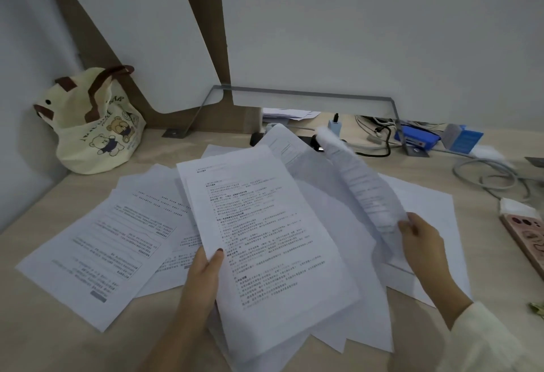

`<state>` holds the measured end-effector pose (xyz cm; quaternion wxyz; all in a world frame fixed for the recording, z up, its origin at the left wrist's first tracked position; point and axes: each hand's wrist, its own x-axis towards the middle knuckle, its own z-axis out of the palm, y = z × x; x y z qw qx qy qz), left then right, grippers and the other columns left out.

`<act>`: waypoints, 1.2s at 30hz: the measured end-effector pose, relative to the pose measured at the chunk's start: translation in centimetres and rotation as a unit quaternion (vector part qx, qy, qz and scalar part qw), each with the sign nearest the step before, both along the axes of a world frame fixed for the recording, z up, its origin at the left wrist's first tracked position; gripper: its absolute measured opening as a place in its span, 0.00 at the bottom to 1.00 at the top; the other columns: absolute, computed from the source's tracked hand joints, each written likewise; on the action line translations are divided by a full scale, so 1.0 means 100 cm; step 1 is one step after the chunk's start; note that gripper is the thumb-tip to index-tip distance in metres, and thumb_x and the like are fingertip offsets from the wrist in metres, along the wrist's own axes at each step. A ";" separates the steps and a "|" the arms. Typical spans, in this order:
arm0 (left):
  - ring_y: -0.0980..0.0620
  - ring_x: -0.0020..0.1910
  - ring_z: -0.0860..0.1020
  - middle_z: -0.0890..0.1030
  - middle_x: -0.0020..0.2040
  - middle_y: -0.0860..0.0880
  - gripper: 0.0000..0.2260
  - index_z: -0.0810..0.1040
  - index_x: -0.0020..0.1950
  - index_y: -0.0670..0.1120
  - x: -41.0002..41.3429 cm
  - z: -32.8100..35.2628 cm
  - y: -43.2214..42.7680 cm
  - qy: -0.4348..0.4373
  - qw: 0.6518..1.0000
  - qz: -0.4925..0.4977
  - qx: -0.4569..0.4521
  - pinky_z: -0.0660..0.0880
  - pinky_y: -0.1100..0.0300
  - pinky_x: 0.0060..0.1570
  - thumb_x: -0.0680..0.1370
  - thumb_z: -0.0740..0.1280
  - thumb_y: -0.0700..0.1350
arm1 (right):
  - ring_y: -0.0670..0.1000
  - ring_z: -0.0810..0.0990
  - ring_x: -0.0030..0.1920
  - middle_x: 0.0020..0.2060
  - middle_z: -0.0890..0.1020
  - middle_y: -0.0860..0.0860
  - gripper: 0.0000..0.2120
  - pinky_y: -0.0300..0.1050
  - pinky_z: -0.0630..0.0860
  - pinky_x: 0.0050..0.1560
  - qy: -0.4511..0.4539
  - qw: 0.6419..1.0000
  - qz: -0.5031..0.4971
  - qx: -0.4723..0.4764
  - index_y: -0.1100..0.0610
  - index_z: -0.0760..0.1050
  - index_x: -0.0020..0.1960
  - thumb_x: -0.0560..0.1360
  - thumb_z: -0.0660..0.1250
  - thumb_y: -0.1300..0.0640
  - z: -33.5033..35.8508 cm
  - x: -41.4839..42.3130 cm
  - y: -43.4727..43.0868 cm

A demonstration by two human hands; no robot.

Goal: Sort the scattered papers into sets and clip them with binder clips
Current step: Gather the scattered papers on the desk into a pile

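White printed papers lie fanned over the light wooden desk (41,327). My left hand (203,274) grips the left edge of a stack of printed sheets (265,242), thumb on top, lifting it above the pile. My right hand (421,239) pinches the lower end of a single sheet (362,183) that curls upward and is blurred. More loose sheets (109,239) lie flat to the left, others (426,209) under my right hand. I see no binder clips.
A cream tote bag (97,124) with bear prints stands at the back left corner. Cables (494,174), a blue box (418,137) and a power strip crowd the back right. A pink patterned item (530,236) lies at the right edge. Grey partition panels rise behind.
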<state>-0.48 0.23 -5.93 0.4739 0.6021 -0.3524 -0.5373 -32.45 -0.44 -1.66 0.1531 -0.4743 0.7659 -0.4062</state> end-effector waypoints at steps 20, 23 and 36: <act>0.54 0.51 0.77 0.79 0.52 0.54 0.12 0.71 0.63 0.50 -0.004 0.007 0.002 0.010 0.999 -0.033 -0.028 0.73 0.59 0.52 0.80 0.59 0.42 | 0.57 0.82 0.45 0.45 0.85 0.56 0.08 0.49 0.75 0.45 -0.250 0.956 0.106 0.108 0.57 0.79 0.47 0.77 0.61 0.62 0.019 0.023 0.020; 0.51 0.56 0.77 0.79 0.57 0.52 0.13 0.71 0.65 0.49 -0.004 0.006 0.002 0.009 0.999 -0.031 -0.012 0.71 0.52 0.60 0.80 0.59 0.44 | 0.64 0.81 0.46 0.46 0.81 0.66 0.08 0.47 0.72 0.44 -0.165 0.967 0.120 0.150 0.67 0.77 0.48 0.77 0.60 0.64 0.000 0.038 0.017; 0.51 0.59 0.73 0.75 0.60 0.50 0.19 0.66 0.69 0.46 -0.011 -0.003 0.000 -0.097 0.991 -0.080 -0.038 0.68 0.58 0.57 0.79 0.62 0.41 | 0.48 0.75 0.45 0.49 0.77 0.50 0.10 0.31 0.68 0.44 0.036 0.969 0.199 0.142 0.51 0.75 0.58 0.79 0.59 0.56 -0.015 0.063 0.019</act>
